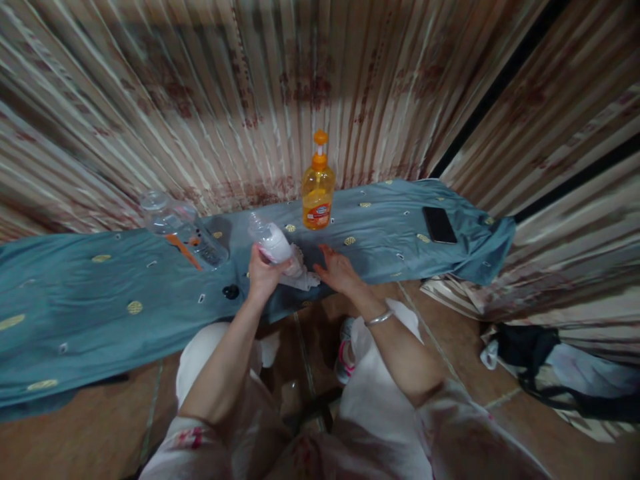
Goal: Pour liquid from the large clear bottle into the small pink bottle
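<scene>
Left hand (263,273): I see it gripping a tilted, whitish bottle (274,241), white cloth (301,277) at its base.
Right hand (340,271): fingers extended beside the cloth; contact I can't make out.
Orange pump bottle (318,197): upright on the blue-covered counter (105,287).
Clear bottle (186,232): to my left, black cap (231,291) near it.
Black phone (439,225): flat, toward the counter's right end.

On the bench (110,320) before me
Left of my left hand (264,275) and its small bottle (274,243): a larger bottle (187,235); beyond my right hand (340,271), the pump bottle (319,197); far right, the phone (440,225).
</scene>
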### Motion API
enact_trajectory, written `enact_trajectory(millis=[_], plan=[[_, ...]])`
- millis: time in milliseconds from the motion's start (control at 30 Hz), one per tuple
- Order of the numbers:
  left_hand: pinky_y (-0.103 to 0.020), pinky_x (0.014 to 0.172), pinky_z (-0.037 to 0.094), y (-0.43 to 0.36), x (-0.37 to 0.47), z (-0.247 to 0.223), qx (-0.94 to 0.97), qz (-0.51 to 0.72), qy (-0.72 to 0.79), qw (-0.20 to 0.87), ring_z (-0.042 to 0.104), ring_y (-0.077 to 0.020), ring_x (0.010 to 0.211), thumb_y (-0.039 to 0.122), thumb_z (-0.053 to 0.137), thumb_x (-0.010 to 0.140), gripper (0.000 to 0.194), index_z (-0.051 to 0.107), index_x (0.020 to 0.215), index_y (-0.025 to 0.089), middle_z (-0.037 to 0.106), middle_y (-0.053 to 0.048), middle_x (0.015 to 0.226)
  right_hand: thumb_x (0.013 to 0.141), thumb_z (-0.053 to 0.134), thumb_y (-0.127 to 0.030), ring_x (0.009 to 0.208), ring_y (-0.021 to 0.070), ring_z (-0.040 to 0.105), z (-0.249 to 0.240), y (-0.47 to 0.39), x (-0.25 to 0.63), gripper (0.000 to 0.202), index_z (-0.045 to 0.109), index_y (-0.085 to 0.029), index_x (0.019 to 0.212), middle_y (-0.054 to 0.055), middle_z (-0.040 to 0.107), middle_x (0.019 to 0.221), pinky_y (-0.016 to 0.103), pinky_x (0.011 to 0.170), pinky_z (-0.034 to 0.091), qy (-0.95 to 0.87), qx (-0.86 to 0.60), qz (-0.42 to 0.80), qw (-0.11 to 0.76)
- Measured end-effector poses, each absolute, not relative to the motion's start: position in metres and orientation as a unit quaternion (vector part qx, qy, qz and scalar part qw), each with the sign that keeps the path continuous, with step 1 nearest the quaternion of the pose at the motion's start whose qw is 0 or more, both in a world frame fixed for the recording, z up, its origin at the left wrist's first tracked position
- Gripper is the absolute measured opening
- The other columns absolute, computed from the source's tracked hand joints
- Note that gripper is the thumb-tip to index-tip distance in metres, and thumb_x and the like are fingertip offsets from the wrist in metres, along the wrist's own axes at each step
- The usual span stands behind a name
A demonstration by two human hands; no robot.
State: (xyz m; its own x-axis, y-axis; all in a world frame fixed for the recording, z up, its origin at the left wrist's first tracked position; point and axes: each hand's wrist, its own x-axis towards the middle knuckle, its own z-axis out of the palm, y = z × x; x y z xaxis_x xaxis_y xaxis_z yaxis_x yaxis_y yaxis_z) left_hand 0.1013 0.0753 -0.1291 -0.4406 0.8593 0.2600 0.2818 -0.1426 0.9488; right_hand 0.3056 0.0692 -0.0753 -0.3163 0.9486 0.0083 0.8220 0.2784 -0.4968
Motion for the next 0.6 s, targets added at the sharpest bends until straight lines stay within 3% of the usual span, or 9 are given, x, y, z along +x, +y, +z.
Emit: enact_trajectory(millis=[267,400,500,600], plan=[[-0.031,0.074,0.052,0.056,0.088,-0.107,0.443,0.596,0.616,0.263,0.066,-0.021,0.085,0.036,0.092,0.043,0.07,0.056,0.101,0.022,0.067,0.001,0.092,0.083,0.08,-0.035,0.142,0.0335,0.052,-0.093,0.069,0.285,0.082,0.044,-0.008,0.151,0.026,0.053,0.153,0.047,0.119,0.041,-0.827,-0.484,0.252,0.134],[-0.031,0.073,0.051,0.053,0.089,-0.103,0.434,0.601,0.614,0.27,0.064,-0.0204,0.082,0.036,0.091,0.043,0.067,0.057,0.098,0.022,0.067,0.001,0.09,0.079,0.085,-0.037,0.153,0.0375,0.036,-0.103,0.07,0.267,0.096,0.038,-0.009,0.157,0.029,0.038,0.162,0.053,0.122,0.036,-0.851,-0.455,0.234,0.116],[-0.033,0.074,0.052,0.052,0.089,-0.102,0.43,0.605,0.609,0.281,0.064,-0.0201,0.079,0.035,0.091,0.042,0.064,0.056,0.093,0.022,0.067,0.002,0.086,0.086,0.078,-0.031,0.154,0.0353,0.034,-0.108,0.074,0.256,0.078,0.046,-0.01,0.154,0.026,0.038,0.163,0.051,0.122,0.036,-0.871,-0.432,0.212,0.097],[-0.033,0.073,0.052,0.051,0.088,-0.1,0.424,0.609,0.604,0.29,0.063,-0.0201,0.077,0.036,0.092,0.04,0.064,0.056,0.092,0.022,0.067,0.003,0.083,0.092,0.064,-0.014,0.147,0.0272,0.045,-0.111,0.078,0.247,0.045,0.063,-0.01,0.137,0.021,0.06,0.147,0.042,0.124,0.033,-0.864,-0.432,0.229,0.118]])
